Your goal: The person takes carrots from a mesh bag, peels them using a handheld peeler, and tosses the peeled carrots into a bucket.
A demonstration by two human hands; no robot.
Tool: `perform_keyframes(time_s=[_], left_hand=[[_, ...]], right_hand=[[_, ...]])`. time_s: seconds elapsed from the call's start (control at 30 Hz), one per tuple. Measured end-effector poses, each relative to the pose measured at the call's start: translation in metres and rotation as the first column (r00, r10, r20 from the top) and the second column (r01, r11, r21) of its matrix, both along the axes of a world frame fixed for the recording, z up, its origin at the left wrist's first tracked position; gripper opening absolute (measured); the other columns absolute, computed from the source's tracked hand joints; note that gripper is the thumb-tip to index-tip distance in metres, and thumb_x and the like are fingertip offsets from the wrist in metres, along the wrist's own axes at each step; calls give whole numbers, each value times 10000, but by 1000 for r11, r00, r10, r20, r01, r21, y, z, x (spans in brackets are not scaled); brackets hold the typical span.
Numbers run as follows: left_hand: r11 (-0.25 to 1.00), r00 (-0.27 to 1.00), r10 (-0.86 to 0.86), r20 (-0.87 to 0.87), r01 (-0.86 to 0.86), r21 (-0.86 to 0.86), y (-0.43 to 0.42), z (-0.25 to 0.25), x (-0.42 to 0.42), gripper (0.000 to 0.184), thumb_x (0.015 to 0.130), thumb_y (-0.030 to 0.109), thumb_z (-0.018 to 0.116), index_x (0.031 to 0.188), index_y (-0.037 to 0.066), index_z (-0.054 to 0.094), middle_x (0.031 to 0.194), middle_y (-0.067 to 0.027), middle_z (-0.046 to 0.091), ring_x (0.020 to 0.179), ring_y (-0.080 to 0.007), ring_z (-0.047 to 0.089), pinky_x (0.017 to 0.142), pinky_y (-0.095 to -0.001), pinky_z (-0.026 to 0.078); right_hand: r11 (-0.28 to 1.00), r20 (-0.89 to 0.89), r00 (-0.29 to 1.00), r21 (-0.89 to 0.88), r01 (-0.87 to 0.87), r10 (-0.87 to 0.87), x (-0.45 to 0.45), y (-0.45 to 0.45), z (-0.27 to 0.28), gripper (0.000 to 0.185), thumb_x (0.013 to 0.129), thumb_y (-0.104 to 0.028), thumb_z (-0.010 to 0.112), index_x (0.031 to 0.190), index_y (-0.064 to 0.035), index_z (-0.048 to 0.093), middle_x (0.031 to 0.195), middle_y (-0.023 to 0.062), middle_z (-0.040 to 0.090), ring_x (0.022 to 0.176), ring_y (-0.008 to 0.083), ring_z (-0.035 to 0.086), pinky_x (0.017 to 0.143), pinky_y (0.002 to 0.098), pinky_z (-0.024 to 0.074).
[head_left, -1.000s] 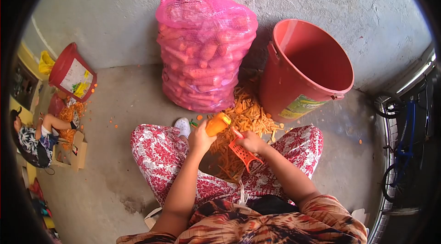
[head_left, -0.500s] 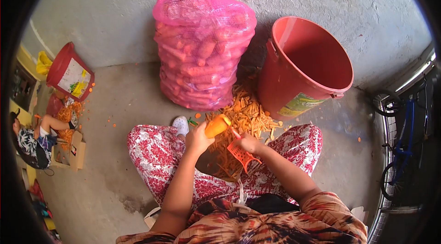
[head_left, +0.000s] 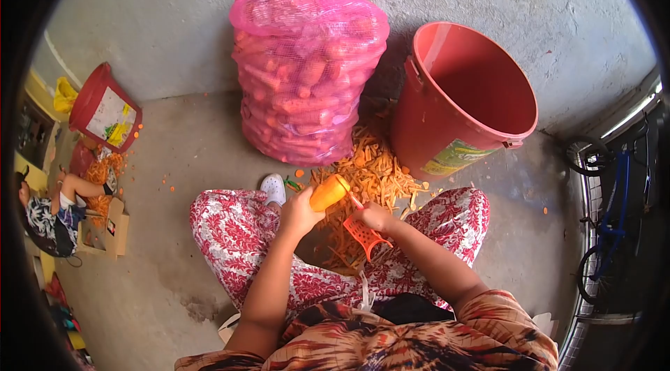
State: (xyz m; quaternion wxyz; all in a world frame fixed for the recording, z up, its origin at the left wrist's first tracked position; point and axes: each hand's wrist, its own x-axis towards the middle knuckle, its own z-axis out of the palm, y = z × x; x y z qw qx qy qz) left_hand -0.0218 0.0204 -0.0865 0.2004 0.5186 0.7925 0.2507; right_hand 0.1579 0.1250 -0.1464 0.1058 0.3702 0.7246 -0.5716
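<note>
Paring a carrot [head_left: 328, 194] appears to be the step in hand; a further stroke would call for the carrot held steady and the tool's head kept against its surface. The left hand [head_left: 300, 212] is closed around the carrot, which is tilted above loose peelings [head_left: 377, 168] between the knees. The right hand [head_left: 375, 219] grips an orange perforated tool [head_left: 366, 235], its head at the carrot's right-hand end; exact contact is too small to tell. Both forearms reach forward and converge. Beyond stand a pink mesh sack [head_left: 303, 78] and a red bucket [head_left: 427, 120].
</note>
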Motion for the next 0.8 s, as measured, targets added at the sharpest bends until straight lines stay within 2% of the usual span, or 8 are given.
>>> perform_keyframes(time_s=[0.1, 0.27, 0.4, 0.5, 0.57, 0.6, 0.7, 0.8], left_hand=[[993, 981, -24, -192, 45, 107, -1, 8, 0, 497, 543, 166, 697, 996, 56, 525, 879, -136, 588, 817, -318, 562, 683, -389, 455], [998, 989, -52, 138, 54, -11, -1, -1, -9, 491, 546, 154, 703, 993, 51, 530, 853, -135, 600, 790, -306, 577, 684, -374, 457], [997, 955, -54, 293, 68, -37, 0, -5, -11, 458, 558, 148, 701, 969, 38, 532, 833, -145, 606, 780, -286, 590, 683, -352, 455], [995, 998, -7, -58, 13, 96, 2, 5, 0, 437, 563, 157, 708, 937, 7, 540, 845, -179, 592, 808, -287, 585, 688, -340, 451], [1000, 965, -20, 260, 24, -11, 2, -2, -7, 442, 569, 147, 709, 948, 2, 533, 878, -146, 595, 817, -243, 582, 715, -322, 443], [997, 913, -12, 409, 41, -61, 3, -1, -9, 445, 572, 142, 710, 953, 0, 529, 894, -129, 597, 822, -221, 581, 729, -314, 439], [956, 540, -206, 816, 288, 51, 0, 5, 0, 452, 574, 116, 715, 964, -5, 523, 940, -65, 580, 851, -167, 545, 767, -288, 418], [975, 452, -148, 880, 216, 53, -2, 6, 4, 414, 609, 75, 700, 974, 15, 515, 861, -26, 563, 813, -126, 525, 750, -266, 416]], right_hand=[[999, -112, 994, -42, 8, -13, 0, -4, -23, 244, 708, -232, 511, 765, -9, 592, 666, 140, 556, 630, 238, 549, 587, 337, 416], [870, -26, 931, 366, -329, 363, 2, 5, -4, 184, 728, -161, 502, 842, -74, 617, 744, 157, 574, 692, 280, 561, 618, 349, 439], [895, -16, 958, 361, -262, 287, -1, 6, 15, 180, 716, -167, 516, 833, -87, 626, 712, 155, 568, 669, 279, 561, 599, 348, 431], [955, -1, 984, 241, -175, 181, -4, 5, 22, 231, 717, -224, 519, 828, -49, 621, 738, 169, 574, 678, 263, 567, 601, 341, 424], [920, -90, 955, 309, -242, 282, -4, 11, -8, 326, 704, -284, 532, 830, 8, 607, 775, 182, 582, 693, 251, 568, 615, 333, 422], [975, -98, 983, 179, -135, 154, -3, 12, -9, 358, 700, -300, 533, 837, 24, 599, 795, 187, 583, 706, 247, 568, 623, 329, 423], [993, -17, 994, -52, 103, -104, -3, 12, -15, 424, 698, -336, 528, 858, 52, 584, 827, 198, 586, 728, 243, 570, 637, 326, 425], [992, 150, 981, 53, 117, -123, -7, 10, -5, 422, 721, -369, 476, 878, 6, 590, 813, 204, 591, 718, 296, 582, 634, 358, 434]])
